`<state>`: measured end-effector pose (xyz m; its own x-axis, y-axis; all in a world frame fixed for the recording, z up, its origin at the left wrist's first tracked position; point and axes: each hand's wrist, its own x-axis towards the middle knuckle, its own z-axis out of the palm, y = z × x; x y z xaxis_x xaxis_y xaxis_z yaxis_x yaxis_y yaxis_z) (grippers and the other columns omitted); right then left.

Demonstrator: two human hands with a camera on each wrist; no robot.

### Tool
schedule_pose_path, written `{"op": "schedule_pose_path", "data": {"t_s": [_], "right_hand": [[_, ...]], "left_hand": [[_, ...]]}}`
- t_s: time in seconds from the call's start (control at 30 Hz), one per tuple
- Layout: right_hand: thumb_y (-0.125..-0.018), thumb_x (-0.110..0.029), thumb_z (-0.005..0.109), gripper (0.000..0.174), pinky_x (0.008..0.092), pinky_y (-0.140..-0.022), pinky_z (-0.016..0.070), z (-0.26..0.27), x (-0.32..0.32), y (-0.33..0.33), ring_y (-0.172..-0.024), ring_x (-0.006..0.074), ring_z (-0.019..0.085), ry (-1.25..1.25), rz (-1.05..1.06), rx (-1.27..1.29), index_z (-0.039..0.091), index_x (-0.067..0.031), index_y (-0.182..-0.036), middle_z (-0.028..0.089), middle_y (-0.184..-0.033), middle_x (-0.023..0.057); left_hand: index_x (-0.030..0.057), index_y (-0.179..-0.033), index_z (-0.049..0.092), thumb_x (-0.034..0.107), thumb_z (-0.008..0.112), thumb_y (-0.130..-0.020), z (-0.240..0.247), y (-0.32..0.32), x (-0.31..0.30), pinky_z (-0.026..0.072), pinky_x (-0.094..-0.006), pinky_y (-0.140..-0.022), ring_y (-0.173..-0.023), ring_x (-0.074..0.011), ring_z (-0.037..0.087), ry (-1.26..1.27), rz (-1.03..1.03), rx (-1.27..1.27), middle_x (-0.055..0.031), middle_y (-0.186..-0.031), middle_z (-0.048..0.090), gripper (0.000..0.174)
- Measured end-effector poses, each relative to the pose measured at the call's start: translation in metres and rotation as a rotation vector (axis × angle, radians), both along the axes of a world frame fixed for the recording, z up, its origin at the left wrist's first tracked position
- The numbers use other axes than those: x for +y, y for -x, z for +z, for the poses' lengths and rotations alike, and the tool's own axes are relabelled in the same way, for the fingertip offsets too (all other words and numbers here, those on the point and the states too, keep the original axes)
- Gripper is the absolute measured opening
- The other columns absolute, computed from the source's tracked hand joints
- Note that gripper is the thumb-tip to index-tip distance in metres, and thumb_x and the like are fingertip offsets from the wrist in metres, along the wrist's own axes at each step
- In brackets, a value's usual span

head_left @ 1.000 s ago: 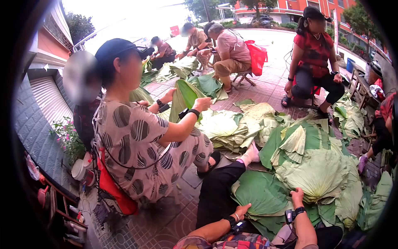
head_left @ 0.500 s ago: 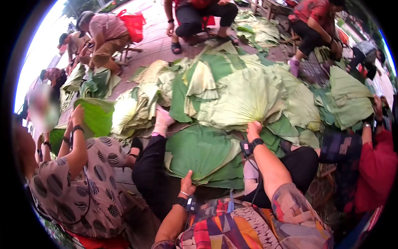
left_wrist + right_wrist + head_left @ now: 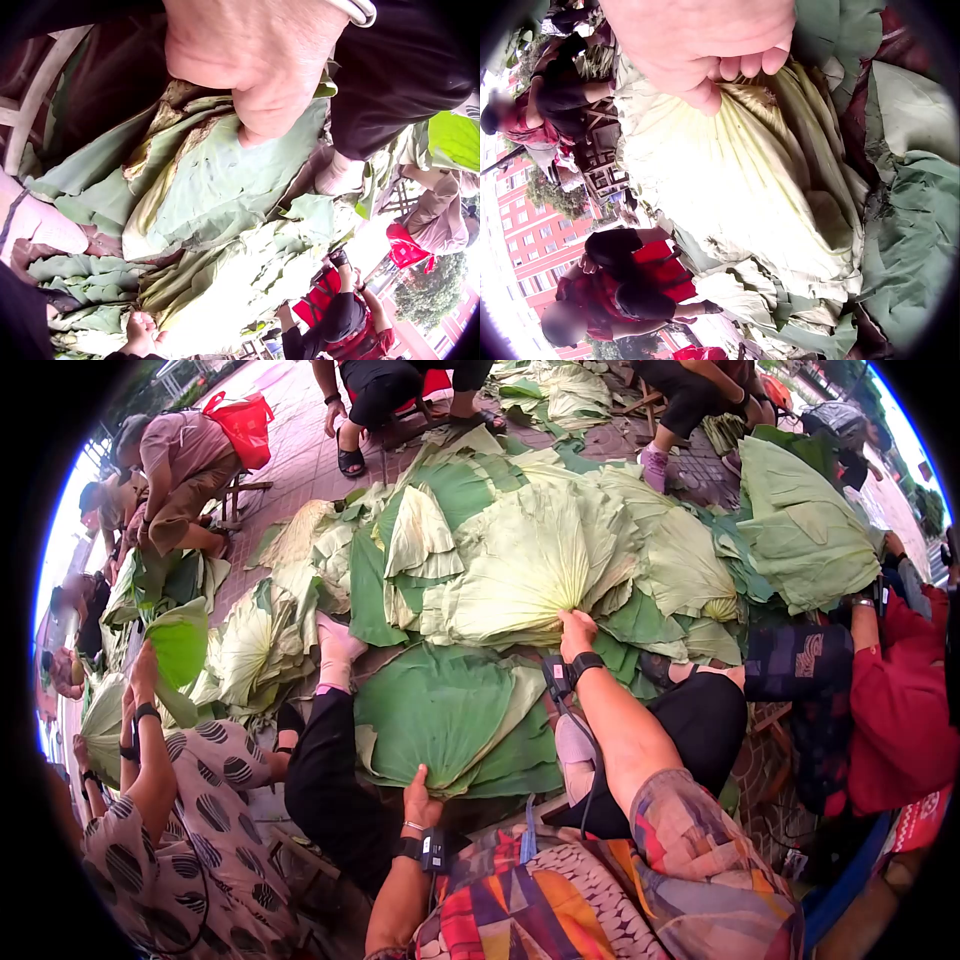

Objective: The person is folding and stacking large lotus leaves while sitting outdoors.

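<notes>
Pale leaf stack [image 3: 540,560] lies fanned out over other leaves on the paving [image 3: 300,470], its ribs drawing together at the edge nearest the wearer. At that gathered point the right hand [image 3: 577,633] holds it, thumb on the top leaf and the other fingers curled in at the edge. On the near side of the pale leaf stack, slightly left, is a dark green leaf stack [image 3: 430,710]; the left hand [image 3: 421,803] grips its near edge, thumb laid on the upper leaf, the other fingers largely out of sight. Some of its leaf edges look brown and crinkled from the left wrist. A small folded leaf [image 3: 420,535] rests on the left far part of the pale leaf stack, and a leaf heap [image 3: 255,650] spreads farther left of it. Left of the pale leaf stack, beyond that heap, a neighbour in a patterned top handles a bright green leaf [image 3: 180,645]. To its right, a person in red sleeves [image 3: 905,710] holds a large leaf bundle [image 3: 810,530].
</notes>
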<state>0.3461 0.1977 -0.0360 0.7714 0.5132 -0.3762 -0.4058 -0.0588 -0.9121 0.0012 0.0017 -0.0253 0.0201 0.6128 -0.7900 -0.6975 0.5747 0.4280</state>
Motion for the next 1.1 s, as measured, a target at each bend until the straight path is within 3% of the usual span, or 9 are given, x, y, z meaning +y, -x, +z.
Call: {"op": "schedule_pose_path", "data": {"t_s": [0.13, 0.3, 0.37, 0.43, 0.63, 0.73, 0.87, 1.0, 1.1], "right_hand": [[-0.061, -0.004, 0.062, 0.028, 0.0294, -0.061, 0.0423, -0.011, 0.011, -0.006, -0.065, 0.0169, 0.051, 0.297, 0.010, -0.480, 0.055, 0.0040, -0.087, 0.057, -0.074, 0.0058], [-0.058, -0.003, 0.059, 0.035, 0.0267, -0.073, 0.0423, 0.003, 0.014, -0.002, -0.082, 0.0190, 0.055, 0.125, 0.184, -0.310, 0.054, 0.0046, -0.092, 0.058, -0.088, 0.0118], [-0.059, -0.001, 0.058, 0.034, 0.0267, -0.074, 0.0419, -0.013, 0.022, -0.003, -0.083, 0.0193, 0.055, 0.242, -0.022, -0.416, 0.054, 0.0055, -0.092, 0.058, -0.089, 0.0120], [-0.058, -0.009, 0.057, 0.038, 0.0311, -0.073, 0.0425, -0.023, 0.021, -0.009, -0.080, 0.0251, 0.057, 0.204, -0.065, -0.460, 0.055, 0.0041, -0.093, 0.059, -0.085, 0.0183], [-0.057, -0.004, 0.061, 0.027, 0.0293, -0.048, 0.0400, -0.008, 0.019, -0.004, -0.052, 0.0178, 0.051, 0.185, 0.042, -0.191, 0.055, 0.0038, -0.082, 0.056, -0.066, 0.0095], [-0.060, -0.004, 0.065, 0.025, 0.0283, -0.043, 0.0356, 0.015, 0.017, 0.003, -0.050, 0.0124, 0.045, 0.022, 0.142, 0.141, 0.051, -0.0019, -0.080, 0.051, -0.064, 0.0030], [-0.062, -0.004, 0.063, 0.019, 0.0240, -0.040, 0.0337, 0.022, 0.031, 0.011, -0.048, 0.0127, 0.046, 0.045, 0.261, 0.091, 0.053, -0.0053, -0.078, 0.052, -0.064, 0.0023], [-0.065, -0.006, 0.055, 0.021, 0.0269, -0.062, 0.0434, 0.078, 0.044, 0.047, -0.065, 0.0148, 0.053, -0.220, 0.223, -0.418, 0.053, 0.0028, -0.083, 0.059, -0.075, 0.0092], [-0.070, -0.008, 0.053, 0.017, 0.0308, -0.060, 0.0439, 0.147, 0.024, 0.092, -0.062, 0.0228, 0.054, -0.343, 0.445, -0.851, 0.050, -0.0002, -0.085, 0.056, -0.071, 0.0129]], "left_hand": [[0.0017, -0.113, 0.039, 0.020, 0.053, -0.080, -0.004, 0.001, 0.000, 0.0425, -0.0554, -0.076, -0.095, -0.0335, 0.050, -0.001, -0.008, -0.010, -0.0139, -0.108, 0.049, 0.040], [0.0020, -0.115, 0.037, 0.020, 0.052, -0.081, -0.004, 0.002, 0.000, 0.0423, -0.0556, -0.076, -0.096, -0.0338, 0.050, -0.038, 0.001, -0.002, -0.0139, -0.110, 0.048, 0.041], [0.0022, -0.115, 0.037, 0.020, 0.052, -0.081, 0.000, 0.000, 0.000, 0.0421, -0.0556, -0.076, -0.096, -0.0338, 0.050, -0.048, 0.001, -0.001, -0.0138, -0.110, 0.048, 0.041], [0.0026, -0.115, 0.037, 0.020, 0.052, -0.081, 0.002, 0.000, 0.001, 0.0419, -0.0555, -0.077, -0.097, -0.0336, 0.050, -0.038, -0.003, -0.009, -0.0137, -0.110, 0.048, 0.041], [0.0020, -0.115, 0.037, 0.020, 0.050, -0.082, 0.014, -0.005, 0.001, 0.0420, -0.0554, -0.078, -0.096, -0.0331, 0.050, -0.004, -0.025, 0.029, -0.0146, -0.111, 0.047, 0.039], [0.0016, -0.115, 0.037, 0.020, 0.051, -0.082, 0.004, -0.002, 0.001, 0.0417, -0.0569, -0.077, -0.097, -0.0341, 0.050, -0.027, -0.015, 0.011, -0.0148, -0.112, 0.046, 0.040], [0.0028, -0.115, 0.037, 0.018, 0.054, -0.080, -0.001, -0.001, 0.002, 0.0434, -0.0553, -0.074, -0.094, -0.0330, 0.050, -0.013, 0.015, 0.009, -0.0134, -0.109, 0.047, 0.042], [0.0035, -0.112, 0.040, 0.013, 0.058, -0.077, -0.020, 0.006, -0.001, 0.0465, -0.0488, -0.073, -0.091, -0.0293, 0.052, -0.036, 0.064, 0.033, -0.0108, -0.104, 0.050, 0.040], [0.0029, -0.111, 0.041, 0.012, 0.058, -0.076, -0.005, -0.001, 0.001, 0.0466, -0.0473, -0.074, -0.091, -0.0282, 0.052, -0.047, 0.090, 0.111, -0.0104, -0.104, 0.050, 0.040]]}}
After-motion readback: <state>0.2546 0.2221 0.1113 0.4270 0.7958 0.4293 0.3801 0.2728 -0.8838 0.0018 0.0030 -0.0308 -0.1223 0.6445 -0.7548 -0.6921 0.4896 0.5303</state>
